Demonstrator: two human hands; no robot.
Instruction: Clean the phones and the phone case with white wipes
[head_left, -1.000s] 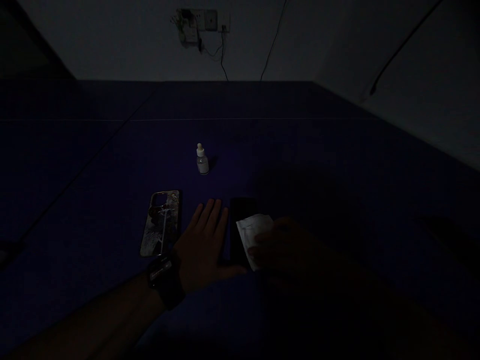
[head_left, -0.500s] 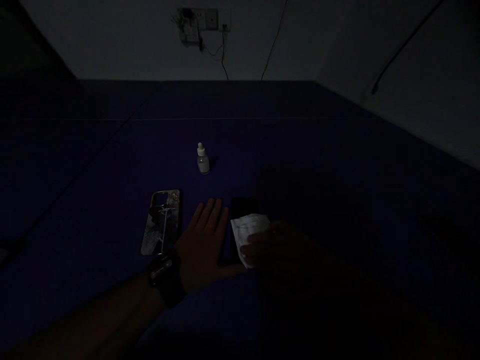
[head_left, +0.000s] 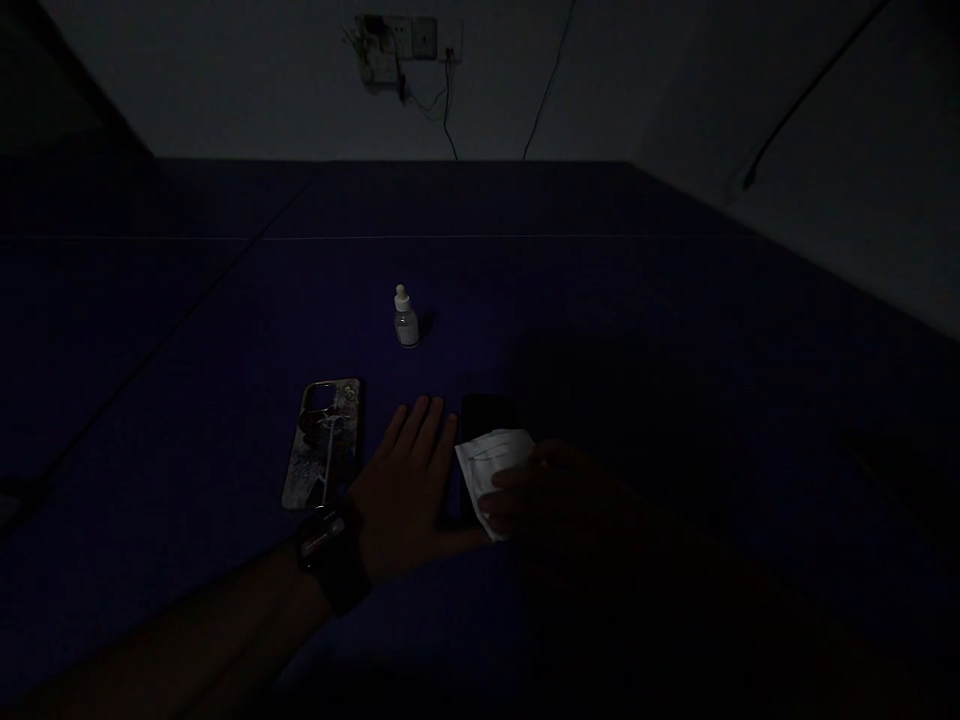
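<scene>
My left hand (head_left: 405,490) lies flat with its fingers stretched out, along the left side of a dark phone (head_left: 487,408). Its thumb reaches across near the phone's lower end. In my right hand (head_left: 540,500) is a white wipe (head_left: 491,460), pressed over the middle of the phone, so only the phone's upper end shows plainly. The right hand is very dark, its fingers bent over the wipe's right part. Left of my left hand a patterned phone case (head_left: 324,445) with a camera cutout lies flat.
A small dropper bottle (head_left: 406,325) with a white cap stands upright beyond my hands on the dark blue surface (head_left: 225,330). On the far wall are sockets (head_left: 401,40) with plugs and hanging cables. Another cable (head_left: 795,110) hangs on the right wall.
The wipe has shifted slightly left over the phone with my right hand. My left hand, the case and the bottle stay in place.
</scene>
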